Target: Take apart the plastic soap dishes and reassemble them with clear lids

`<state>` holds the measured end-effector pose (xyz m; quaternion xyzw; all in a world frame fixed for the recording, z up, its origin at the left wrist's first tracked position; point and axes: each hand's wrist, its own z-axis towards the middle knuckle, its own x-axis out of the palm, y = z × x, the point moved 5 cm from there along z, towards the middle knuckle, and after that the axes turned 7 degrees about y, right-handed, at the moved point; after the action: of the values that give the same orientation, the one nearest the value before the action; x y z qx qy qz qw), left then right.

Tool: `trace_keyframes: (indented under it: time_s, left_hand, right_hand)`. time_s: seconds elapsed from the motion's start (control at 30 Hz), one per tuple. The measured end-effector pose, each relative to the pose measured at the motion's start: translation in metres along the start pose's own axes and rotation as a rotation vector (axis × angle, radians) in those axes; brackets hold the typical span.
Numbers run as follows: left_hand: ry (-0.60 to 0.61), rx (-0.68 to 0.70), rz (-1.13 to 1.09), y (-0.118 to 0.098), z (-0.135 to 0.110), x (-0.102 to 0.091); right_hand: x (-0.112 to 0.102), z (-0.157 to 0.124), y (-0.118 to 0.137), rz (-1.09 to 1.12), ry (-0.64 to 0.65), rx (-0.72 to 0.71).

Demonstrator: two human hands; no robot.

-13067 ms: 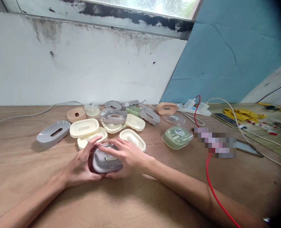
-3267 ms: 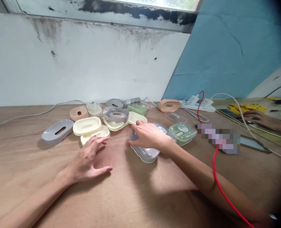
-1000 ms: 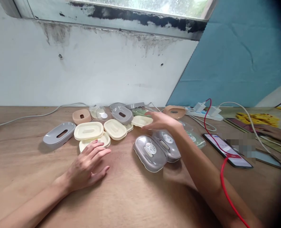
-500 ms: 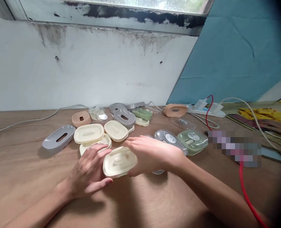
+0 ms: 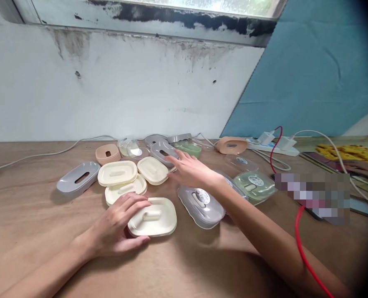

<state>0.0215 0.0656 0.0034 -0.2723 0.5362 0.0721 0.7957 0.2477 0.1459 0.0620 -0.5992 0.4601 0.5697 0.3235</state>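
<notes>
Left hand (image 5: pixel 115 229) grips edge of cream oval plastic tray (image 5: pixel 155 218), flat on brown wooden table (image 5: pixel 31 215); right hand (image 5: pixel 192 171) wide, empty, by grey slotted plastic shell (image 5: pixel 163 151); grey clear-lidded box (image 5: pixel 202 203) and green clear-lidded box (image 5: pixel 253 185) look done; many loose parts left.

Wall: a white, stained wall (image 5: pixel 124 95) is running from 9 to 1 o'clock, with dark streaks trailing down below the sill.
Window: a window (image 5: pixel 202 5) is showing at 12 o'clock, its frame (image 5: pixel 159 18) flaking black.
Light: soft daylight is coming in through the glass.
Panel: a blue board (image 5: pixel 311 74) is slanting up at 2 o'clock.
Table: a brown wooden table (image 5: pixel 31 215) is filling the lower half, 3 through 9 o'clock.
</notes>
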Motion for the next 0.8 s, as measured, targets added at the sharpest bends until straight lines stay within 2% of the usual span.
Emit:
trace_keyframes:
  time_s: [0.13, 0.23, 0.4, 0.6, 0.7, 0.8]
  left_hand:
    - [-0.012, 0.005, -0.001, 0.0, 0.0, -0.002]
    - [-0.02, -0.005, 0.011, 0.0, 0.0, -0.002]
    - [-0.016, -0.008, 0.009, -0.001, -0.002, -0.001]
    - [-0.008, -0.022, 0.001, 0.0, -0.001, -0.002]
    - [-0.015, -0.017, 0.006, 0.0, -0.001, -0.002]
    - [-0.034, -0.025, -0.012, 0.003, -0.004, 0.0]
  right_hand:
    - [0.018, 0.018, -0.036, 0.116, 0.09, 0.035]
    - [0.018, 0.021, -0.048, 0.157, 0.074, 0.026]
    - [0.012, 0.02, -0.049, 0.155, -0.024, 0.034]
    - [0.022, 0.03, -0.048, 0.14, -0.06, 0.011]
    - [0.012, 0.028, -0.045, 0.136, -0.104, -0.001]
    - [-0.013, 0.012, -0.037, 0.147, -0.212, 0.007]
